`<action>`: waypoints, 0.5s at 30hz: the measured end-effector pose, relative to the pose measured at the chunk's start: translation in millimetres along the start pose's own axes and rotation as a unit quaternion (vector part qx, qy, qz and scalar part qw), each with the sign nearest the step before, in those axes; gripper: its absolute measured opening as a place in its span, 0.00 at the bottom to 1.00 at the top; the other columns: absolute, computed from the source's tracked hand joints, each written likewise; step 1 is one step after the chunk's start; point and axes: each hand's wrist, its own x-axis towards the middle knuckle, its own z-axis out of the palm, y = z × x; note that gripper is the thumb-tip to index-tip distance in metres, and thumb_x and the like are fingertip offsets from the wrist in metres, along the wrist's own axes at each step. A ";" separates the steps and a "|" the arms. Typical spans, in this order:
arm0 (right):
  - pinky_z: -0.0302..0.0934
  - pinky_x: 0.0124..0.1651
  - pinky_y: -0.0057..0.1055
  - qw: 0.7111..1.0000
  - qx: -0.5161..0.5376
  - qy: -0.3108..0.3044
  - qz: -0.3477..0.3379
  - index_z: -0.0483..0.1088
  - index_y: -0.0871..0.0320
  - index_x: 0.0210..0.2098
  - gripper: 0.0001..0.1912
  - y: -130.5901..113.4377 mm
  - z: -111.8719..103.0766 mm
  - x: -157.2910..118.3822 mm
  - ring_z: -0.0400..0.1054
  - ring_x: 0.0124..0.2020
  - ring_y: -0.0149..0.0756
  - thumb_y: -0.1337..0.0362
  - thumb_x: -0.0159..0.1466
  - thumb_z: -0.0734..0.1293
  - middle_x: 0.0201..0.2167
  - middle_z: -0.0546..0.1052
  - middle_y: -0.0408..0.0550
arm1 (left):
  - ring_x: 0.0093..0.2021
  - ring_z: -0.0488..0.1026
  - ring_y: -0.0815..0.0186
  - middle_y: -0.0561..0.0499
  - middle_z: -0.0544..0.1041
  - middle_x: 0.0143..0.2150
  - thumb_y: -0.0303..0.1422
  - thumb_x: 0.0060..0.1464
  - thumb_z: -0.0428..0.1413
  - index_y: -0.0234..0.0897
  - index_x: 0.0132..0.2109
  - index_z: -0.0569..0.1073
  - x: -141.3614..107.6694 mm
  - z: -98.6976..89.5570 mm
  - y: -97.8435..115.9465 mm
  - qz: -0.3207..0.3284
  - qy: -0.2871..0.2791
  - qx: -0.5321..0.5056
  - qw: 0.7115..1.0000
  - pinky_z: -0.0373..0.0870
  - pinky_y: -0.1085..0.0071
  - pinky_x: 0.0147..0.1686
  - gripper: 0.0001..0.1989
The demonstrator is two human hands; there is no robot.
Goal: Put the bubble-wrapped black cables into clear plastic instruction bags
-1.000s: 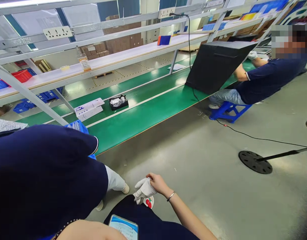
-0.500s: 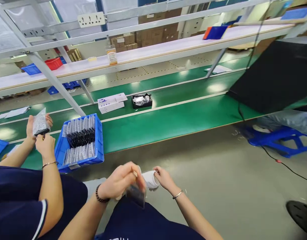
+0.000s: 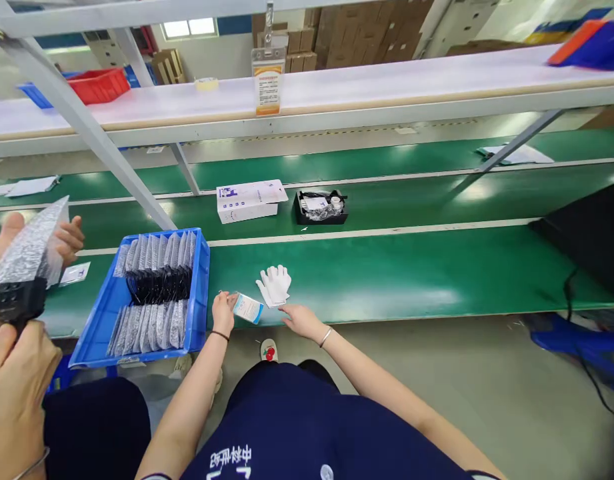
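Observation:
My left hand (image 3: 223, 312) is closed on the end of a badge card in a clear sleeve (image 3: 248, 309), white and blue, at the bench's front edge. A pair of white gloves (image 3: 275, 285) lies flat on the green bench top, just beyond the card. At the gloves' cuff end is my right hand (image 3: 304, 321), fingers stretched out and palm down; whether the fingertips touch the cuff is hard to tell. Left of my hands stands a blue bin (image 3: 203, 293) with rows of bubble-wrapped packs (image 3: 154, 327) and black cables (image 3: 159, 285).
A white box (image 3: 247, 212) and a black tray of wrapped parts (image 3: 321, 208) sit further back. At left, a co-worker's hands (image 3: 21, 360) hold a black device (image 3: 21, 300) and a bubble-wrap bag (image 3: 31, 243). A sloping black panel (image 3: 587, 233) stands at right.
Both my hands have moved from above my lap to the bench edge. The white gloves, formerly in my right hand, now lie on the bench. The co-worker's hands have come nearer.

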 end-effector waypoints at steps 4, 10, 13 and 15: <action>0.63 0.48 0.38 0.999 0.024 -0.023 -0.021 0.72 0.61 0.51 0.18 -5.7 -38.1 18.2 0.70 0.45 0.42 0.63 0.63 0.64 0.44 0.75 0.48 | 0.30 0.70 0.70 0.46 0.70 0.32 0.26 0.63 0.48 0.25 0.41 0.64 56.9 4.9 -18.1 -0.055 0.028 0.032 0.998 0.69 0.73 0.32 0.04; 0.60 0.53 0.30 0.931 0.034 0.306 -0.196 0.72 0.65 0.46 0.17 -30.3 -243.5 107.0 0.67 0.47 0.32 0.60 0.66 0.61 0.44 0.74 0.49 | 0.36 0.70 0.68 0.46 0.69 0.38 0.32 0.65 0.47 0.27 0.45 0.62 94.0 1.0 -19.0 -0.073 0.044 0.031 0.996 0.69 0.73 0.33 0.09; 0.59 0.55 0.35 0.807 -0.023 0.517 -0.286 0.69 0.68 0.48 0.20 -64.5 -364.6 159.7 0.65 0.50 0.36 0.58 0.65 0.62 0.47 0.72 0.54 | 0.34 0.69 0.69 0.46 0.68 0.38 0.34 0.66 0.46 0.27 0.46 0.62 106.2 6.3 -17.7 -0.057 0.058 0.046 0.996 0.68 0.73 0.33 0.11; 0.52 0.60 0.41 0.808 -0.006 0.515 -0.285 0.62 0.76 0.56 0.34 -97.7 -423.4 187.2 0.60 0.58 0.42 0.50 0.64 0.62 0.54 0.66 0.62 | 0.31 0.66 0.71 0.47 0.67 0.35 0.34 0.65 0.46 0.27 0.44 0.63 110.7 9.9 -21.5 -0.045 0.092 0.065 0.993 0.66 0.74 0.30 0.11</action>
